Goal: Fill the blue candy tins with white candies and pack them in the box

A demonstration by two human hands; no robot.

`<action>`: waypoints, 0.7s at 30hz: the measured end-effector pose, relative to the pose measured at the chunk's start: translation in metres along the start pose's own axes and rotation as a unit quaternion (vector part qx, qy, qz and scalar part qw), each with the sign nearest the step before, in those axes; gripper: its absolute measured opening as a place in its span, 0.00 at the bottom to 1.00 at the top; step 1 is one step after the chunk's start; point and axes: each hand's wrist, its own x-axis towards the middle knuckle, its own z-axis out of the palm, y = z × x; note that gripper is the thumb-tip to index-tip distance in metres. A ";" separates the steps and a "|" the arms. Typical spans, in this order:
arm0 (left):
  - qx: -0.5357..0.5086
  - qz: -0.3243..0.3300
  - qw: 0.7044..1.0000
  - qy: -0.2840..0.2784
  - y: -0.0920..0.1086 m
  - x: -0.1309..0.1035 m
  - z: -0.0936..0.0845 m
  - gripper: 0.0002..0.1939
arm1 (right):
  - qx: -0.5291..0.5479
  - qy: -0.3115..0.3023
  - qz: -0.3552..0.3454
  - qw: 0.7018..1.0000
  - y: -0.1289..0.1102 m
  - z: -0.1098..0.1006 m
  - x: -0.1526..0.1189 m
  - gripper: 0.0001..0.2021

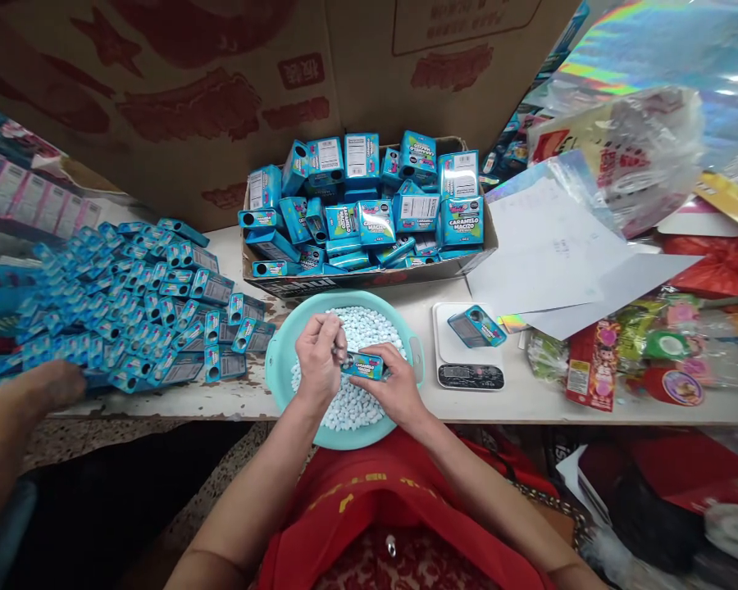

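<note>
My right hand (399, 383) grips a small blue candy box (369, 367) printed "Caramelo Macizo", lying on its side with one end toward my other hand. The fingers of my left hand (321, 354) are pinched together at that end; what they hold, if anything, is too small to make out. Both hands are above a turquoise basin (275, 360) that contains many small pale-blue candies (360, 410). Right of the basin, another blue box (476, 326) rests on a white digital scale (444, 352).
Behind the basin stands a carton (369, 283) full of blue boxes. A large pile of similar boxes (141, 303) covers the left side, where another person's hand (52, 385) reaches in. White papers (547, 246) and bagged sweets (670, 344) lie at right. A big cardboard box (221, 98) rises behind.
</note>
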 end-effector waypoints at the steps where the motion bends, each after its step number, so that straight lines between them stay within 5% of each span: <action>1: -0.001 -0.007 1.000 0.011 -0.003 0.002 0.000 0.15 | 0.001 0.000 0.002 1.000 0.003 0.002 0.000 0.16; 7: -0.018 0.020 0.999 0.042 -0.015 0.006 0.002 0.15 | -0.003 0.006 0.005 1.000 0.010 0.006 0.002 0.15; 15: -0.080 -0.017 0.995 0.050 -0.001 0.020 -0.008 0.13 | 0.013 0.017 0.025 0.999 0.006 -0.002 -0.006 0.16; 19: -0.063 -0.200 0.972 0.106 -0.025 0.038 -0.036 0.08 | 0.039 0.029 0.028 0.998 0.002 -0.015 -0.017 0.18; 21: 0.013 -0.326 0.942 0.080 -0.046 0.040 -0.048 0.06 | 0.053 0.032 0.035 0.997 -0.001 -0.023 -0.023 0.18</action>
